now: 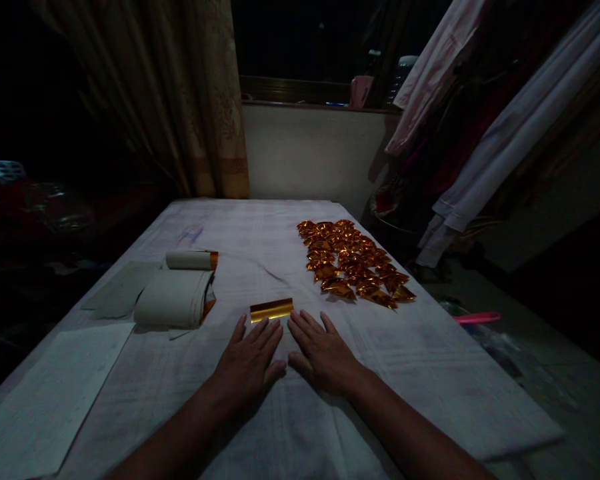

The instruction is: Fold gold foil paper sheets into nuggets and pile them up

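A small strip of shiny gold foil paper (271,309) lies on the cloth-covered table, straight ahead of my hands. My left hand (250,360) rests flat with its fingers stretched out, the fingertips at the strip's near edge. Beside it my right hand (323,350) also lies flat, fingers extended, its fingertips near the strip's right end. Neither hand grips anything. To the right, several folded gold foil pieces (355,260) are grouped in rows. On the left sits a curled stack of pale-backed foil paper (167,300), with a rolled sheet (187,260) behind it.
Flat pale sheets (55,393) cover the table's left side. Clothes (460,133) hang at the right, past the table edge. A curtain (205,100) and a window sill with a pink cup (361,91) are at the back. A pink-handled object (477,318) lies low on the right.
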Motion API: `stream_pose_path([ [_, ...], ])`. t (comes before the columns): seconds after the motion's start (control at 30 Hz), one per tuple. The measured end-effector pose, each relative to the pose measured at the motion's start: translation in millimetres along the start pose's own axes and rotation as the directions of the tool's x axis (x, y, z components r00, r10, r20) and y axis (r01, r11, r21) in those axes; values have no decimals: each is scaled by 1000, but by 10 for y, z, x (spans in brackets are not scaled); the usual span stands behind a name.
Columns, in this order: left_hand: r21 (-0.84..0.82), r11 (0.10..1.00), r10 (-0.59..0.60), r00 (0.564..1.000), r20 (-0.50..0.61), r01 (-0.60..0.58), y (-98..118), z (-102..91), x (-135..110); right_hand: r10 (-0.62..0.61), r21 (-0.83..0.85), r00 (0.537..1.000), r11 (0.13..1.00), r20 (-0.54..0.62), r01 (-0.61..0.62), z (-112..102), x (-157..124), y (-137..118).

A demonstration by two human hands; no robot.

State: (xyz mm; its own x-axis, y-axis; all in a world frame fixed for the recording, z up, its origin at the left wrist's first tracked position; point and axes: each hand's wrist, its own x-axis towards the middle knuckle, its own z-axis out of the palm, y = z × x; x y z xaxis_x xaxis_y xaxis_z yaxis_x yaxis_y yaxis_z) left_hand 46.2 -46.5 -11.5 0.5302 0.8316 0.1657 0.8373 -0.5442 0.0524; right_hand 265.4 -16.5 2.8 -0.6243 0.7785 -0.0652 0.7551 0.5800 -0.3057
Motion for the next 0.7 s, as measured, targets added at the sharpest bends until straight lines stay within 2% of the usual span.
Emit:
stream_pose_path([
  [0.1, 8, 1000, -25, 999, 46, 25, -129, -44, -153, 14, 12, 1000, 1000, 11, -14, -10, -4, -8],
  [0.2, 15, 999, -40, 998, 47, 40, -261, -132, -276, 19, 20, 1000, 1000, -5, -19, -18, -6, -25],
  [0.37, -43, 998, -57, 997, -54, 55, -308, -240, -160, -17, 30, 988, 999, -150, 22, -31, 83, 16],
  [0.47, -135, 982, -151, 978, -142, 132, -287, -238, -6, -20, 86, 948, 995, -319, 50, 32, 185, 107],
  [0.57, -223, 952, -248, 953, -174, 207, -294, -185, 74, 16, 147, 873, 987, -488, 65, 153, 247, 206],
  [0.63, -258, 935, -292, 941, -171, 243, -315, -141, 78, 53, 185, 839, 981, -542, 58, 221, 253, 249],
  [0.7, -282, 924, -314, 934, -171, 258, -337, -103, 64, 79, 213, 828, 976, -556, 50, 250, 246, 264],
])
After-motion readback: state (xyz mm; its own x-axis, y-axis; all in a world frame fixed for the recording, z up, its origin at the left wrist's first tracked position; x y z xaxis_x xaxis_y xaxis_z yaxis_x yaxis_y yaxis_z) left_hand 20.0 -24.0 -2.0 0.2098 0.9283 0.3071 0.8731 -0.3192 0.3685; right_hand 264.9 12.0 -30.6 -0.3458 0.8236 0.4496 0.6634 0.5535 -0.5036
